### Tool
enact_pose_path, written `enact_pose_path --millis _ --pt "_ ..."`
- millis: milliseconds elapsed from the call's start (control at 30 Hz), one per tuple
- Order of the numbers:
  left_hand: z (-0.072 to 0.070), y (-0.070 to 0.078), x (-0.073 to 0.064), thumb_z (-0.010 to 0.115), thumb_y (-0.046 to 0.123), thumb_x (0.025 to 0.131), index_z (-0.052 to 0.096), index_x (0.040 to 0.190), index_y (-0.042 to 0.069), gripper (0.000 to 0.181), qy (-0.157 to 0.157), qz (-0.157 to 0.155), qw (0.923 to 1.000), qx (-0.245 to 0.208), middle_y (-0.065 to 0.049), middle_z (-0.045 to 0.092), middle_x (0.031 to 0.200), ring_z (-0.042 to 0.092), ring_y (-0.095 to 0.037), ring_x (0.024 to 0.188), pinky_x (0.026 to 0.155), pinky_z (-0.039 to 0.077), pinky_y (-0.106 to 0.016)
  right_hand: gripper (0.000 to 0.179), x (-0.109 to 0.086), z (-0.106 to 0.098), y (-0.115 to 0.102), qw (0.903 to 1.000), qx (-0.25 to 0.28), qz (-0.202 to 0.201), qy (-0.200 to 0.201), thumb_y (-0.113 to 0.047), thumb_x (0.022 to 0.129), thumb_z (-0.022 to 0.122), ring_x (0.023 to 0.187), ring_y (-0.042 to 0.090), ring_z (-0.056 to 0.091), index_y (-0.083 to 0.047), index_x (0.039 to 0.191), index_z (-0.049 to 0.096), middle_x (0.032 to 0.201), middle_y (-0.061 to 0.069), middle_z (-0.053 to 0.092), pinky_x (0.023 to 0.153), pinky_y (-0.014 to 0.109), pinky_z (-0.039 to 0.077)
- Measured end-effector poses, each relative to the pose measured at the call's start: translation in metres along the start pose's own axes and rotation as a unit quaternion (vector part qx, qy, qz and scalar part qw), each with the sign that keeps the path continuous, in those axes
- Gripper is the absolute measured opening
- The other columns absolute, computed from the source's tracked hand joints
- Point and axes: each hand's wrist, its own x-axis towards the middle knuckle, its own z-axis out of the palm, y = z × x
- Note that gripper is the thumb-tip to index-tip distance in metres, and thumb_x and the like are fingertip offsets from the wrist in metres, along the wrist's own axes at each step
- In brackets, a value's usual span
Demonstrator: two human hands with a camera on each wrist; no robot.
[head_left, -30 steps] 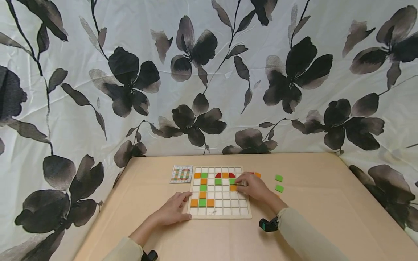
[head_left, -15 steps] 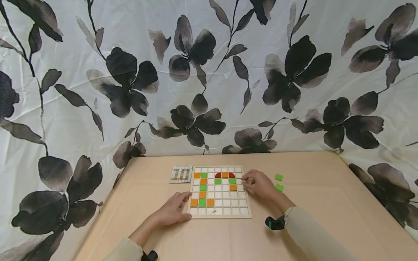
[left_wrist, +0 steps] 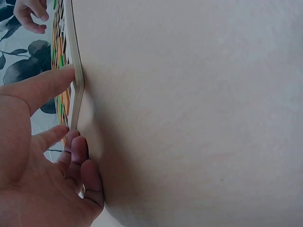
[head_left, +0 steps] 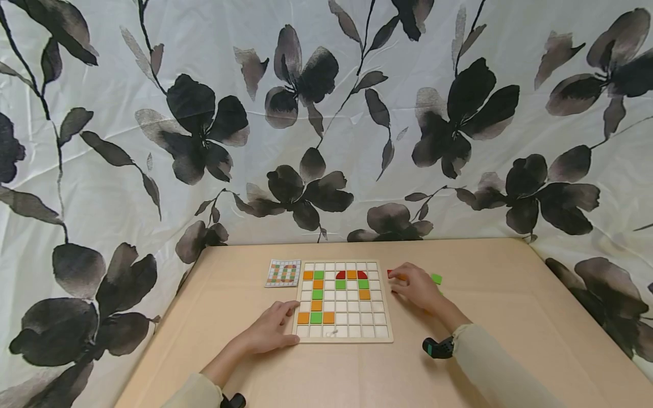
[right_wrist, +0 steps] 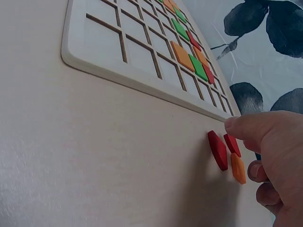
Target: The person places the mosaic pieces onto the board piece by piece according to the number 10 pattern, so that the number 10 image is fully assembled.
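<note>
My left hand (head_left: 269,330) rests at the left edge of the wooden grid board (head_left: 361,331), thumb and a fingertip touching its rim. Square orange and green tiles sit in several cells, with two rounded red pieces in the top row. My right hand (head_left: 415,288) hovers beyond the board's right edge, fingers loosely bent, over loose pieces. In the right wrist view, two red pieces, the nearer red piece (right_wrist: 218,150) among them, and an orange tile (right_wrist: 238,168) lie beside the thumb. Nothing shows between the fingers; the index fingertip is hidden there.
A small pattern card (head_left: 283,273) lies against the board's upper left corner. Green tiles, one green tile (head_left: 436,279) plainly showing, lie behind my right hand and are partly covered. A floral cloth (head_left: 306,113) hangs behind the table (head_left: 326,374).
My right hand has moved from the orange tile at the board's right side out to the loose red and orange pieces. My left hand has stayed at the board's edge.
</note>
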Motion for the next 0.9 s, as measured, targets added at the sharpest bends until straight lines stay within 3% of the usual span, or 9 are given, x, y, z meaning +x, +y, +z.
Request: enact_pose_path --millis 133,267,433,567,900 --pt "-0.001 0.001 0.0 0.075 0.036 0.082 0.037 0.147 0.015 0.078 -0.002 -0.004 1.0 -0.003 -0.004 0.046 0.121 0.042 -0.019 0.108 0.093 0.038 -0.044 0.024 0.002 -0.002 0.004 0.9999 -0.012 0.007 0.001 -0.022 0.085 0.075 0.086 0.021 0.054 -0.013 0.107 0.073 0.113 0.008 0.063 0.069 0.029 0.048" --pt "-0.002 0.0 0.001 0.075 0.036 0.082 0.037 0.147 0.015 0.078 -0.003 -0.003 1.0 -0.007 -0.005 0.046 0.121 0.043 -0.019 0.107 0.093 0.038 -0.045 0.024 0.003 -0.004 0.007 0.9996 -0.02 0.019 0.001 -0.021 0.085 0.074 0.093 0.024 0.057 -0.012 0.107 0.073 0.113 0.008 0.063 0.08 0.035 0.052" --pt "-0.001 -0.001 0.001 0.075 0.035 0.082 0.037 0.147 0.014 0.078 -0.005 0.002 1.0 -0.008 -0.006 0.046 0.122 0.043 -0.02 0.109 0.095 0.037 -0.047 0.024 0.005 -0.006 0.012 0.9987 -0.029 0.041 -0.007 -0.02 0.085 0.074 0.11 0.032 0.056 -0.012 0.108 0.072 0.116 0.011 0.061 0.096 0.051 0.046" --pt "-0.001 -0.001 0.001 0.075 0.036 0.082 0.037 0.147 0.014 0.079 -0.004 0.004 0.9999 -0.009 -0.005 0.046 0.121 0.042 -0.02 0.109 0.094 0.037 -0.047 0.028 0.007 -0.009 0.016 0.9973 -0.038 0.062 -0.01 -0.02 0.085 0.074 0.114 0.035 0.054 -0.012 0.111 0.07 0.12 0.013 0.06 0.098 0.055 0.044" --pt "-0.002 0.001 -0.001 0.075 0.036 0.082 0.037 0.147 0.013 0.078 -0.007 0.005 0.9999 -0.008 -0.005 0.047 0.121 0.043 -0.02 0.109 0.094 0.038 -0.046 0.033 0.011 -0.009 0.023 0.9966 -0.043 0.07 -0.009 -0.02 0.085 0.073 0.108 0.034 0.055 -0.01 0.115 0.068 0.117 0.013 0.059 0.097 0.055 0.044"
